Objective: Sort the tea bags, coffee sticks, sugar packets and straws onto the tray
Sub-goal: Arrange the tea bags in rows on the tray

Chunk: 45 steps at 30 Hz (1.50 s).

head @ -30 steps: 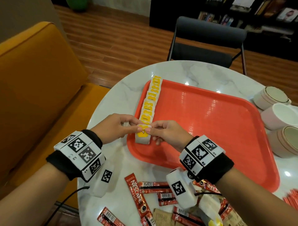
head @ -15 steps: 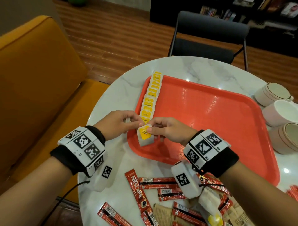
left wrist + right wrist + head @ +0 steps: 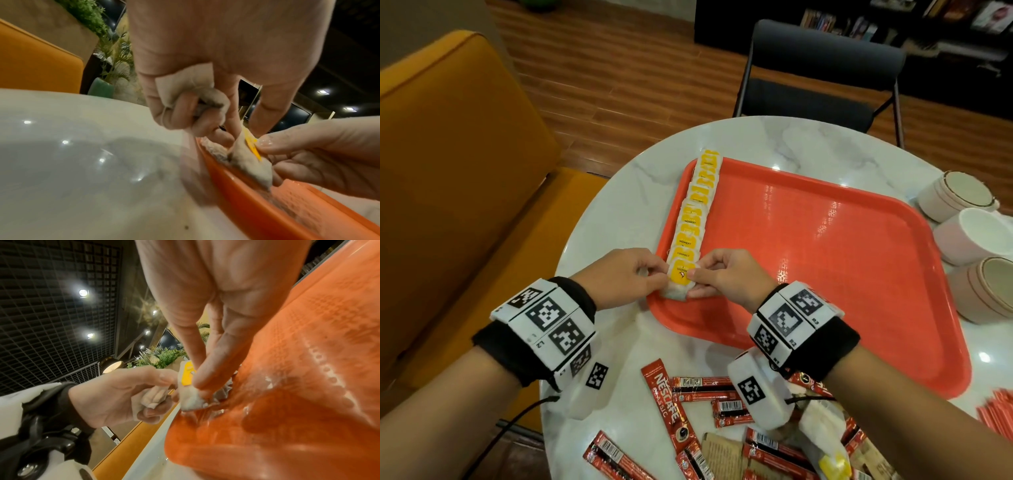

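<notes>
Left hand (image 3: 623,277) and right hand (image 3: 729,274) meet at the tray's 8 o'clock corner, both pinching one tea bag (image 3: 680,279) by the sides of its yellow tag; the left wrist view shows the left hand also holding a second, crumpled tea bag (image 3: 197,91) curled under its lower fingers. The pinched bag's lower end touches the tray (image 3: 825,274) floor, at the near end of the row of tea bags (image 3: 695,209) that runs toward 12 o'clock along the tray's left rim. The bag is probably very light, soft and easily torn or creased; the paper tag or upper seam seems the safest hold, with a gentle fingertip pinch, since squeezing the pouch would deform it. Outward, at 6 o'clock on the counter (image 3: 619,192), lie loose coffee sticks (image 3: 671,404) and brown packets (image 3: 722,452), not yet sorted. At 3 o'clock, beside the tray, stand three cups (image 3: 976,236). A black chair (image 3: 822,68) stands at 12 o'clock, a yellow sofa (image 3: 458,171) at 9 o'clock.
</notes>
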Tool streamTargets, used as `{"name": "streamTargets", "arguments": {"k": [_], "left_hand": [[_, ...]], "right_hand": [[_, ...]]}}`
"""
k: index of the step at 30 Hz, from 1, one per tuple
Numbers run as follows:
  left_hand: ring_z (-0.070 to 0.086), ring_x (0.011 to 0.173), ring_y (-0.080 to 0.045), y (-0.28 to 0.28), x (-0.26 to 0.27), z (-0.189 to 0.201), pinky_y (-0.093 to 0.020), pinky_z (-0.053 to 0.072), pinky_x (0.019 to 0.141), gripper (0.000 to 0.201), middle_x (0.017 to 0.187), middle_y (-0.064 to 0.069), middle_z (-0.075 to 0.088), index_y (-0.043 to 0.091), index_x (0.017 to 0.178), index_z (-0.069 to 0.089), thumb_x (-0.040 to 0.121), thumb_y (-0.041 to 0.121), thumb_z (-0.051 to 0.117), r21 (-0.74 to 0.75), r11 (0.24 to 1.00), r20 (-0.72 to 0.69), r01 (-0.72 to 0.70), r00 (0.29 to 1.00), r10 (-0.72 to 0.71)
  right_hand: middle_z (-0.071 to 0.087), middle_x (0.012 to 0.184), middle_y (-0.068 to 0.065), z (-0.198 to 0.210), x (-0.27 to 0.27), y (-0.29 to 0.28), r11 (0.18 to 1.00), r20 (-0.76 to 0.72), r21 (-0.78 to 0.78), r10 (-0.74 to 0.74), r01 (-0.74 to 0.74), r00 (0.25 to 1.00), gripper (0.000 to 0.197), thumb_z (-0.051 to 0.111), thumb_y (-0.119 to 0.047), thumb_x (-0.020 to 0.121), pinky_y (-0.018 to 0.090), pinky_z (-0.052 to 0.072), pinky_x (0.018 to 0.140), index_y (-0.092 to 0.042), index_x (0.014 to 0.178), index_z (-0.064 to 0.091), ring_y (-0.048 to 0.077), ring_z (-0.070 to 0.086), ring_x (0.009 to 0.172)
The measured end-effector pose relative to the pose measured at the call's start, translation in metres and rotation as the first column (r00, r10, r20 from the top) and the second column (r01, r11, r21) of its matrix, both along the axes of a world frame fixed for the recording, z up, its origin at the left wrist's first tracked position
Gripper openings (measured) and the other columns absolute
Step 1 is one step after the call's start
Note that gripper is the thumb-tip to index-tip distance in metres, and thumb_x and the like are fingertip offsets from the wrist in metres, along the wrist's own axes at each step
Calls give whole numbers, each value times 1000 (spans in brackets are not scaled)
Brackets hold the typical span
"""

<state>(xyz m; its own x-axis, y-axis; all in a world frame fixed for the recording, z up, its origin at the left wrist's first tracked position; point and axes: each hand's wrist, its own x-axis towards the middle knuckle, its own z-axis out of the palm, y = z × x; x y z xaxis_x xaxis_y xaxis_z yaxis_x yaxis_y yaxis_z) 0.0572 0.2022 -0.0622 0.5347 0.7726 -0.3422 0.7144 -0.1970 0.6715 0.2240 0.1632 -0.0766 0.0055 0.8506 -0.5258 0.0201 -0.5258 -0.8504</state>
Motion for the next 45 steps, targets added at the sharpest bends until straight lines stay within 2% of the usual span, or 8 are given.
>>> {"name": "streamTargets", "arguments": {"k": [6, 12, 16, 25, 29, 34, 38, 45], "left_hand": [[46, 71, -3, 6, 4, -5, -18, 35, 67, 16, 76, 16, 49, 20, 85, 67, 88, 34, 59, 115, 992, -137, 58, 990, -41], [49, 78, -11, 10, 8, -4, -28, 42, 73, 24, 78, 11, 46, 31, 69, 53, 76, 49, 68, 216, 976, -226, -34, 970, 85], [52, 81, -12, 6, 14, -1, -28, 41, 70, 43, 81, 11, 43, 30, 72, 46, 64, 68, 64, 240, 970, -377, 32, 924, 63], [54, 83, -15, 3, 20, 3, -29, 42, 71, 43, 86, 8, 45, 30, 69, 38, 68, 63, 66, 250, 966, -404, 65, 914, 43], [47, 68, -6, 5, 13, 10, -23, 35, 59, 40, 76, 10, 47, 27, 83, 49, 70, 62, 64, 175, 982, -227, -64, 968, 104], [50, 55, -3, 1, 16, 26, -18, 40, 57, 59, 72, 2, 54, 17, 104, 54, 77, 65, 33, -210, 956, 239, -204, 938, 253], [62, 94, -16, -1, 22, 32, -29, 50, 84, 60, 103, -3, 62, 24, 115, 50, 85, 64, 16, -434, 881, 296, -187, 894, 335], [67, 79, -17, -5, 15, 38, -25, 55, 75, 27, 99, -8, 65, 20, 109, 57, 97, 33, 37, -611, 769, 346, -190, 809, 475]], "right_hand": [[56, 58, 7, -3, -2, 7, 999, 226, 9, 39, -42, 973, 24, 64, -1, 83, 28, 54, 67, -12, 65, 50, 11, 56, 46], [53, 53, 3, -2, -2, 13, 994, 422, 45, 71, -99, 904, 25, 66, -11, 83, 25, 45, 50, -15, 64, 50, 14, 49, 43], [54, 51, 2, -3, -3, 16, 993, 451, 35, 86, -114, 888, 24, 66, -14, 83, 25, 44, 47, -16, 65, 51, 9, 48, 36], [54, 53, 5, 2, 1, 15, 993, 435, 62, 63, -100, 898, 27, 69, -20, 81, 21, 41, 41, -13, 67, 47, 8, 47, 35], [53, 53, 2, 13, 4, 10, 981, 407, 144, 61, -130, 911, 27, 71, -18, 79, 20, 42, 39, -16, 68, 46, 7, 50, 36], [56, 67, 2, 34, -2, -2, 943, 122, 216, 230, -252, 965, 25, 65, 0, 80, 26, 52, 56, -20, 89, 54, 23, 56, 55], [54, 76, 4, 41, -9, -5, 940, 110, 176, 275, -291, 955, 37, 69, -7, 78, 32, 55, 69, -18, 108, 50, 17, 59, 57], [51, 79, 8, 37, -10, -6, 978, 20, 130, 162, -163, 987, 34, 68, -3, 79, 16, 49, 47, -10, 106, 49, 4, 56, 39]]}}
